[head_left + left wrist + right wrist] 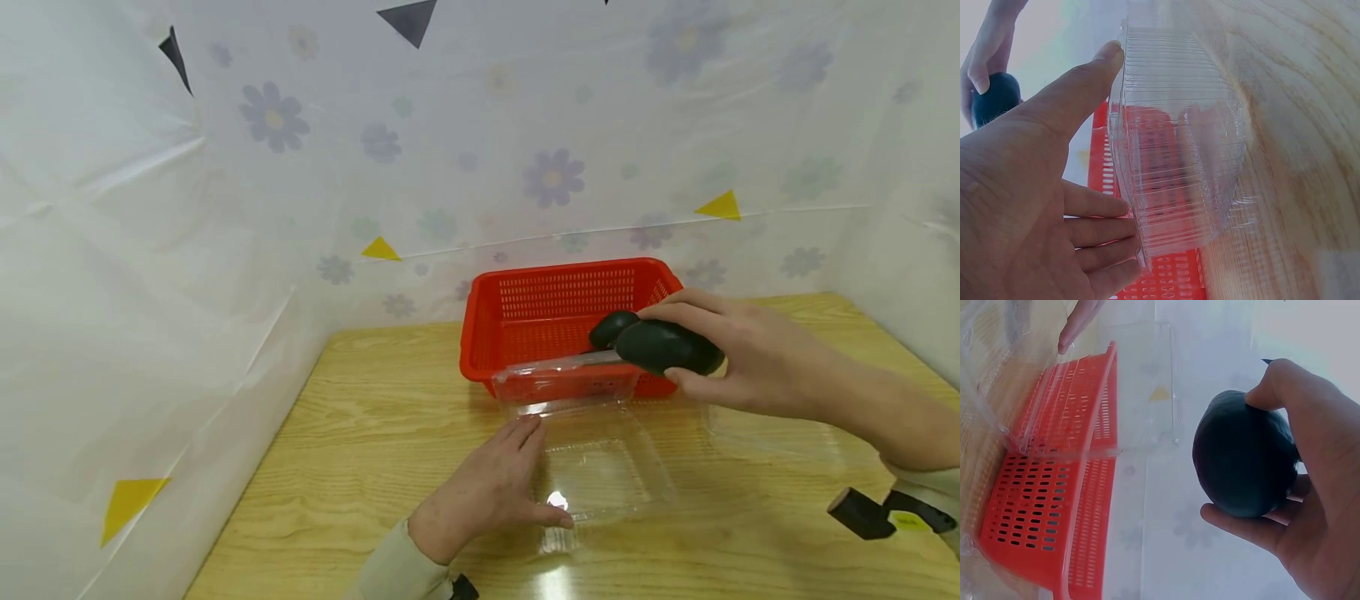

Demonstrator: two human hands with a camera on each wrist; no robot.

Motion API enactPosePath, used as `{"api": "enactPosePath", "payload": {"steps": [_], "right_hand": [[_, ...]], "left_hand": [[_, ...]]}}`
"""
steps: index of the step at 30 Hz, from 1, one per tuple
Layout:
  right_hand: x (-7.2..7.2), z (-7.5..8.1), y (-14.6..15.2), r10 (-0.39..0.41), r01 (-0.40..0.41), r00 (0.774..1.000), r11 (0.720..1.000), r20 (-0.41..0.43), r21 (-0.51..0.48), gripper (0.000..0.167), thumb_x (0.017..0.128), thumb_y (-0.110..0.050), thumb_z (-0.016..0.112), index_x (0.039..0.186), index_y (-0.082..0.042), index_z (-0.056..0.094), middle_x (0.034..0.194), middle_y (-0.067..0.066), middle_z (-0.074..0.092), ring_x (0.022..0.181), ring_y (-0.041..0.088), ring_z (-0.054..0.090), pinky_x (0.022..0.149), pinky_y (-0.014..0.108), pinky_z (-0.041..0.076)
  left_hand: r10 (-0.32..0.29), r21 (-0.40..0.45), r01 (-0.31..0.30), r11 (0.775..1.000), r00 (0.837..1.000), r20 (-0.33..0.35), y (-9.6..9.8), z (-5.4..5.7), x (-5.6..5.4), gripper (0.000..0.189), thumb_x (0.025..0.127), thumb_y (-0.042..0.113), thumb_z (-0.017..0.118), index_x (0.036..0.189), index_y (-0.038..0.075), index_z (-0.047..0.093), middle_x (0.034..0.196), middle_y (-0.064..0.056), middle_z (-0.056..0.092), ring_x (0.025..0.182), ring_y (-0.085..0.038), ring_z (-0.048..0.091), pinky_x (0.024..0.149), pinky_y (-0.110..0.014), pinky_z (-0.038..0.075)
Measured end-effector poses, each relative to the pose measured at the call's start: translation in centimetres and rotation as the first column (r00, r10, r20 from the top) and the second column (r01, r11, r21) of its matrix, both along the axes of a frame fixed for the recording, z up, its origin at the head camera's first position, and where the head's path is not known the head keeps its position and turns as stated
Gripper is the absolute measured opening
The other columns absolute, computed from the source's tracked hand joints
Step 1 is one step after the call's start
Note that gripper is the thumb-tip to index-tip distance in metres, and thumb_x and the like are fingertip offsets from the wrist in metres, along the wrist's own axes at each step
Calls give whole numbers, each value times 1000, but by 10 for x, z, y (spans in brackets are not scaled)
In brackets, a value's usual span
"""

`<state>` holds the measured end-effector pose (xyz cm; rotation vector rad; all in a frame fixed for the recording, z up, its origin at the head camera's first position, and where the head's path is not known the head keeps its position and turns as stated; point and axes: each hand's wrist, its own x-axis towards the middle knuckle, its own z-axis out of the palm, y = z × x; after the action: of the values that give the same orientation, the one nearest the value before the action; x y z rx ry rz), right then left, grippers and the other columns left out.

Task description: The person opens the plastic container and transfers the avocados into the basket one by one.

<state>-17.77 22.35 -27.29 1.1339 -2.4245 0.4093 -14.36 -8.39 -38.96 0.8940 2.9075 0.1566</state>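
Observation:
My right hand [750, 354] grips a dark green avocado [670, 347] above the near right side of the red basket [480, 333], thumb on one side and fingers on the other. A second avocado [613, 329] shows just beyond it, over the basket; whether it touches the held one I cannot tell. On the table, a clear plastic clamshell box [600, 475] stands with its lid raised against the basket. My left hand [491, 483] rests along the left rim of this box, thumb and fingers spread apart. In the left wrist view the fingertips [1116, 272] touch the rim.
Another clear plastic piece [772, 433] lies on the wooden table [360, 433], beneath my right forearm. A flower-patterned white sheet [450, 167] hangs behind the table and along its sides.

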Motion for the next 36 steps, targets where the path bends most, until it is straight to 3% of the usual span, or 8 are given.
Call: {"api": "enactPosePath", "payload": {"steps": [7,14,22,36], "right_hand": [[-9,-4,5,-66,66,997,998,-29,-9,61,72,-15,81,129,-18,59,119,-3,58,78,9,57,56,22,46],[-17,-9,9,-176,176,984,984,35,11,55,76,-19,80,128,-17,61,120,-1,58,83,13,57,64,34,49],[-29,-15,13,-239,235,967,971,86,54,54,80,-24,79,129,-14,61,122,6,58,87,21,59,66,40,52],[-49,-30,7,-220,199,949,974,224,112,53,86,-26,75,133,-14,56,123,9,55,87,22,61,69,38,56]], "left_hand": [[-4,1,4,1000,1000,0,0,0,0,112,75,77,64,155,7,30,161,-7,32,148,-24,33,118,-37,35],[-5,-9,5,1000,1000,-1,0,0,-1,112,74,78,63,155,7,30,161,-7,32,148,-23,33,118,-37,35],[-12,0,12,1000,1000,-11,0,0,-1,112,74,78,63,154,6,31,160,-8,33,148,-24,33,118,-37,36],[-19,-5,19,1000,1000,-19,0,0,-1,111,75,77,64,154,6,32,159,-8,34,148,-24,34,118,-36,35]]}}
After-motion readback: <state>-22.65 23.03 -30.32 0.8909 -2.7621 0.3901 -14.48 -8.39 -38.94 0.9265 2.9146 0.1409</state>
